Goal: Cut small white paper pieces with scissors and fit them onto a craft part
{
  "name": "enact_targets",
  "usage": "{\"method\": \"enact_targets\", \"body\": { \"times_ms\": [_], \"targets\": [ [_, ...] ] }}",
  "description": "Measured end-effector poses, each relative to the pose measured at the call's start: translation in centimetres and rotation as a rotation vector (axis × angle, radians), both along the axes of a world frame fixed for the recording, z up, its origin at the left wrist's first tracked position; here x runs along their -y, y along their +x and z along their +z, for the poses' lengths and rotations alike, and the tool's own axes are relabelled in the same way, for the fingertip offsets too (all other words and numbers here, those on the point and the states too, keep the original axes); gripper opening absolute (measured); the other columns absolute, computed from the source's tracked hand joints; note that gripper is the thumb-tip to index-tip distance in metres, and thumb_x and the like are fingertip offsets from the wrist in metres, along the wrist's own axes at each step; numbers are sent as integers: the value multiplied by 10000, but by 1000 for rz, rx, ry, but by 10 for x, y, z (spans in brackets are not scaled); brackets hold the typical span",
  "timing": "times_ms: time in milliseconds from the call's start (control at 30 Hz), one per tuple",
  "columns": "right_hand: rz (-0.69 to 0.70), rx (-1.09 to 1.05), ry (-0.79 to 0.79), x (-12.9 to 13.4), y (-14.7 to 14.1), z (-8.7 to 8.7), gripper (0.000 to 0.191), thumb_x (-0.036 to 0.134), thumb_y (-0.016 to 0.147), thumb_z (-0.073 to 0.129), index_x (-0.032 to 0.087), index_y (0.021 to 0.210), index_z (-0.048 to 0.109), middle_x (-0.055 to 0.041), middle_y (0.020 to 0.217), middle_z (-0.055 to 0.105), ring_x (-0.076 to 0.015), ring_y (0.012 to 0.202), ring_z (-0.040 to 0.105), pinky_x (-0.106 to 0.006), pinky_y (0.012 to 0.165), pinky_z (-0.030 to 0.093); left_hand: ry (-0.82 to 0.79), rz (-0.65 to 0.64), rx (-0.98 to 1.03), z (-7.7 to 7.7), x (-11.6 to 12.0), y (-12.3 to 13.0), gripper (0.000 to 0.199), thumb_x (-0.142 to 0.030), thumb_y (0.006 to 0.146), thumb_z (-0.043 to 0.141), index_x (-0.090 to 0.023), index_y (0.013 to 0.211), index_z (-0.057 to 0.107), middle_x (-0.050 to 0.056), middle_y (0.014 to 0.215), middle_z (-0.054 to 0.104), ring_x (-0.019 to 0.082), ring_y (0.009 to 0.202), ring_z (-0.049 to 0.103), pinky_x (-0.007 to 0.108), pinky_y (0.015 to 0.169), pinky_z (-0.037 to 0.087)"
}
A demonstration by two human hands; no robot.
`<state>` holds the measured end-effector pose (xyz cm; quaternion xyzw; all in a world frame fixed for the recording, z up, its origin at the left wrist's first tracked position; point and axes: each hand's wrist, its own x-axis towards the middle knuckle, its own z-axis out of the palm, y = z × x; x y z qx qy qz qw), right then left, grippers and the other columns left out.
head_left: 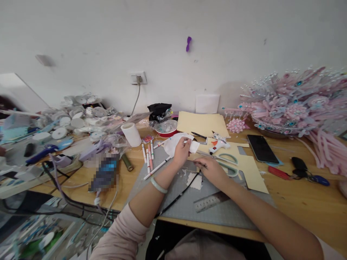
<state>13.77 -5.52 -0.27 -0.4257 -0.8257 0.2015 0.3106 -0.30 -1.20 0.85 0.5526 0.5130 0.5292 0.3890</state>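
Note:
My left hand point(182, 151) pinches a white sheet of paper point(194, 146) above the grey cutting mat point(173, 202). Just to its right, my right hand point(208, 168) is closed, fingers pressed together around something small and dark that I cannot make out. Under my hands lie a torn cream scrap point(195, 181) and a black cable point(176, 199). Scissors with pale green handles point(229, 170) lie behind my right hand, and a steel ruler point(208, 203) is partly under my right forearm. Several markers point(149, 159) rest left of my left hand.
A white glue gun point(219, 145) and cream card point(204, 124) lie farther back. A white roll point(131, 134) stands left of centre. To the right are a black phone point(261, 148), keys point(299, 168) and pink beaded flowers point(295, 112). Craft supplies and cables crowd the left.

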Motion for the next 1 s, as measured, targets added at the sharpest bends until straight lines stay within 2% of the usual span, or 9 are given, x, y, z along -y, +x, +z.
{"method": "enact_targets", "body": {
  "times_ms": [67, 167, 367, 567, 700, 800, 1000],
  "targets": [
    [-13, -15, -38, 2, -1, 1, 200, 168, 795, 493, 201, 928, 638, -35, 872, 670, -163, 831, 592, -296, 758, 430, 6, 0, 1, -1, -1, 0, 179, -355, 813, 410, -184, 794, 456, -81, 445, 398, 61, 347, 391, 159, 350, 290],
    [20, 44, -45, 5, -3, 3, 137, 198, 785, 532, 200, 863, 645, -22, 810, 665, -153, 791, 582, -278, 732, 418, 0, 3, 5, -2, -1, 0, 182, -358, 812, 411, -184, 799, 459, -80, 447, 403, 61, 344, 391, 159, 347, 289],
    [167, 263, 104, 7, -24, 4, 162, 227, 811, 518, 222, 830, 679, -36, 827, 646, -173, 862, 529, -308, 786, 355, -17, 19, 14, -3, -2, 0, 158, -331, 812, 414, -181, 802, 460, -85, 445, 391, 60, 333, 374, 162, 341, 281],
    [101, 488, 101, 10, -41, 0, 163, 193, 794, 522, 215, 817, 682, -66, 869, 633, -214, 910, 498, -340, 762, 314, -34, 47, 42, -4, -5, -1, 165, -338, 809, 414, -182, 806, 466, -78, 470, 402, 55, 346, 375, 158, 341, 283],
    [65, 536, 115, 13, -42, -2, 172, 205, 806, 496, 161, 787, 662, -101, 856, 621, -229, 903, 499, -354, 763, 324, -35, 40, 48, -5, -6, -1, 183, -352, 808, 413, -176, 818, 463, -78, 468, 402, 54, 343, 373, 156, 337, 277],
    [57, 449, 83, 14, -39, 2, 148, 201, 797, 505, 144, 793, 642, -103, 850, 616, -225, 888, 511, -358, 774, 346, -27, 27, 52, -5, -6, -1, 182, -351, 809, 411, -176, 820, 457, -79, 464, 393, 58, 346, 373, 158, 340, 277],
    [8, -137, -218, 5, -18, 13, 115, 223, 784, 490, 174, 814, 589, -28, 801, 620, -137, 743, 556, -266, 684, 419, 36, 21, 21, -5, -5, -1, 116, -274, 819, 369, -192, 850, 445, -62, 553, 424, 63, 395, 381, 176, 390, 325]
  ]
}}
